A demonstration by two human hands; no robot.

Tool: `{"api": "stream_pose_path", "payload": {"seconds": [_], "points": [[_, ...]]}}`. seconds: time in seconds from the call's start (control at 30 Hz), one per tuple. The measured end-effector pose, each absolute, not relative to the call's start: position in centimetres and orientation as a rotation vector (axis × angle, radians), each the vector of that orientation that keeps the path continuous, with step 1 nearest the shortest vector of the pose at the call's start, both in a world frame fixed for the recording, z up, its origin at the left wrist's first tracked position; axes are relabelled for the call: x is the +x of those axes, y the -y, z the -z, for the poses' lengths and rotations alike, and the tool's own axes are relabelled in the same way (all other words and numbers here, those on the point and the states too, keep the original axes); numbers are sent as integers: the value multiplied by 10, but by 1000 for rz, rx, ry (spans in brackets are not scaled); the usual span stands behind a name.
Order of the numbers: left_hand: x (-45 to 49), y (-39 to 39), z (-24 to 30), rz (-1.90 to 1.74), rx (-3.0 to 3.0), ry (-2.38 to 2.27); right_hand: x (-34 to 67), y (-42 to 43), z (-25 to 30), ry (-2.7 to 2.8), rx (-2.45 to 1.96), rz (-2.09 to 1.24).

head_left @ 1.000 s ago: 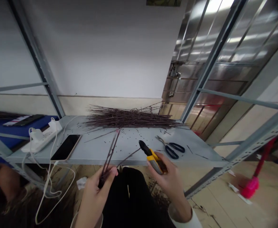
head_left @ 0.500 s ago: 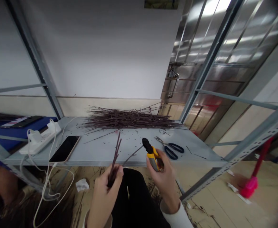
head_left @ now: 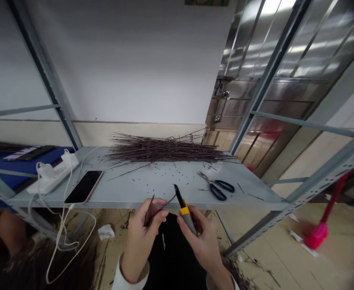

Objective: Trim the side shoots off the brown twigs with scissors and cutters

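Dim overall; glare streaks the metal door [head_left: 294, 64] (upper-right corner darkened).

Thin dark twigs [head_left: 148, 214] bunch together, one slanting up toward tilted yellow-and-grey pliers [head_left: 184, 210]

White wall [head_left: 134, 72] beside metal door [head_left: 242, 98]

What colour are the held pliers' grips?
The grips are yellow and grey, seen in the head view.
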State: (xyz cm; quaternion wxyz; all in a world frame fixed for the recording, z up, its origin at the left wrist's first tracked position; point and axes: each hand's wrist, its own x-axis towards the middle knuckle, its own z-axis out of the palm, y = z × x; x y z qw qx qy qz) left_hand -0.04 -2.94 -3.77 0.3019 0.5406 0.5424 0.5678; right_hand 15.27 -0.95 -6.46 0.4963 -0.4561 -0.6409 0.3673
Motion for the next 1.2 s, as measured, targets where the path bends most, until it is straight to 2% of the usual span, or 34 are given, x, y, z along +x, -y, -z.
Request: {"api": "stream_pose_path", "payload": {"seconds": [0.2, 0.27, 0.43, 0.57, 0.93, 1.2], "points": [[4, 19, 20, -1625, 1771, -1451, 155, 12, 52, 1454, -1061, -1023], [5, 15, 14, -1675, 1846, -1420, 156, 12, 49, 1390, -968, -1217], [13, 4, 13, -1654, 1776, -1311, 151, 18, 49, 1060, -475, -1940], [18, -4, 19, -1599, 1711, -1261, 149, 18, 51, 849, -285, -2188], [12, -6, 7, -1402, 1657, -1282, 160, 2, 46, 1070, -401, -1986], [1, -5, -12, -1090, 1240, -952, 174, -8, 47, 1543, -611, -1459]]}}
